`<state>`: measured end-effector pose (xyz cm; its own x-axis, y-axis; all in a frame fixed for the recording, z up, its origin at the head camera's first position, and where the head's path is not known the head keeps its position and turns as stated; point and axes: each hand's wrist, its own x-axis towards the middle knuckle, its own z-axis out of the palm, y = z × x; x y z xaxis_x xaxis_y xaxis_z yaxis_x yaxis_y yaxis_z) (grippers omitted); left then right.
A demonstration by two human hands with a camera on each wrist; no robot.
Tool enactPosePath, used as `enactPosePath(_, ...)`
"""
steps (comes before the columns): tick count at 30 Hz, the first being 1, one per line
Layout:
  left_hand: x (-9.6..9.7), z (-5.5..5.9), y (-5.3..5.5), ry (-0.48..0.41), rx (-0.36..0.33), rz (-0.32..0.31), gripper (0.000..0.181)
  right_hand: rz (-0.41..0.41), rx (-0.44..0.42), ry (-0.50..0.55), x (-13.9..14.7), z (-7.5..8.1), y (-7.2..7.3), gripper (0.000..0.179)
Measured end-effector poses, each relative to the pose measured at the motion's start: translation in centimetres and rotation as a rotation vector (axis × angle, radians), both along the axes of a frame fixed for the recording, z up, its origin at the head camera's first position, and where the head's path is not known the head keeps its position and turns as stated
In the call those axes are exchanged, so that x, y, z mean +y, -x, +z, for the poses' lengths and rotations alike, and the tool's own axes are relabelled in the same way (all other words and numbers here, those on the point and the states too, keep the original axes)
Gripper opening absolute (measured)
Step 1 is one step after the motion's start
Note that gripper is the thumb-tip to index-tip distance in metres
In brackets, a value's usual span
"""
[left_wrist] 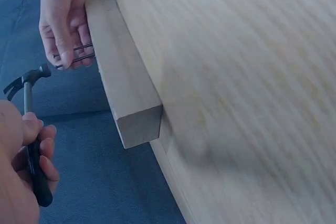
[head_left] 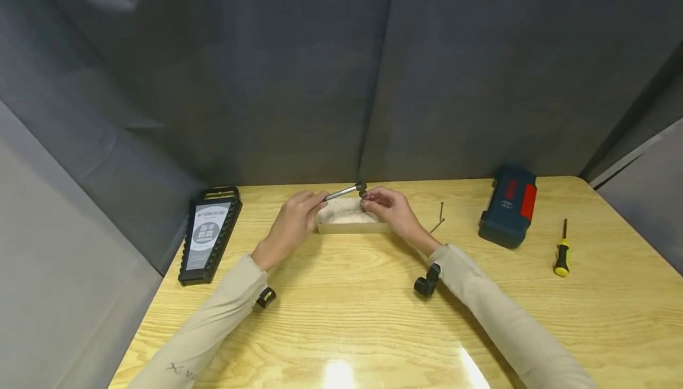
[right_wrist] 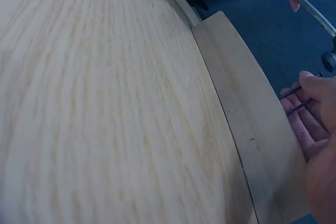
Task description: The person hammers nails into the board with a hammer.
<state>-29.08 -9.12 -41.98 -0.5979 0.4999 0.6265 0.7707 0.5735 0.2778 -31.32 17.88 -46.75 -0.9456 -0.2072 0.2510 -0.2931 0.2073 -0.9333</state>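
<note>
My left hand (head_left: 292, 221) grips a claw hammer (head_left: 341, 192) by its black handle, seen best in the left wrist view. The hammer's head (left_wrist: 37, 74) hovers close over the far part of a pale wooden block (head_left: 352, 226). Two dark nails (left_wrist: 75, 60) stick up from the block's top face in the left wrist view. At one of them, my right hand (head_left: 393, 210) pinches with thumb and fingers, just beside the hammer head. The right wrist view shows both nails (right_wrist: 300, 107) amid the right hand's fingers.
Two loose nails (head_left: 438, 225) lie right of the block. Farther right are a dark blue case (head_left: 504, 214) with a red panel and a yellow-black screwdriver (head_left: 562, 255). A black wrench-set holder (head_left: 209, 235) lies at the left. A grey curtain (head_left: 288, 80) hangs behind the table.
</note>
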Motion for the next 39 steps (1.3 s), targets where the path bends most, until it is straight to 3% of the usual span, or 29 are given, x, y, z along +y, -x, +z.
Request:
enactPosePath(5, -0.1, 0.4, 0.1, 0.028, -0.026, 0.005, 0.024, -0.013, 0.0, 0.003, -0.1, -0.1, 0.1, 0.02)
enactPosePath(12, -0.1, 0.7, 0.2, -0.008, -0.105, -0.015, 0.026, -0.012, 0.002, 0.004, 0.0, -0.1, 0.0, 0.02)
enactPosePath(17, -0.3, 1.3, 0.4, 0.029, -0.112, -0.015, 0.026, -0.012, -0.002, 0.007, 0.0, -0.1, 0.1, 0.02)
enactPosePath(20, -0.3, 2.1, 0.8, -0.039, -0.067, -0.019, 0.025, -0.006, -0.002, 0.014, 0.0, -0.1, 0.1, 0.019)
enactPosePath(23, 0.0, 3.0, 1.1, -0.175, 0.007, -0.019, 0.024, 0.001, -0.001, 0.02, 0.0, -0.1, 0.1, 0.018)
enactPosePath(25, 0.2, 3.0, 1.1, -0.22, 0.031, -0.031, 0.025, 0.001, -0.003, 0.017, -0.1, -0.1, 0.0, 0.017)
enactPosePath(32, 0.1, 1.1, 0.5, 0.035, -0.074, -0.052, 0.025, 0.003, -0.029, 0.007, -0.3, 0.0, 0.1, 0.021)
enactPosePath(39, 0.4, 1.2, 0.3, 0.049, -0.104, -0.039, 0.024, -0.003, -0.024, 0.003, -0.2, 0.1, -0.1, 0.019)
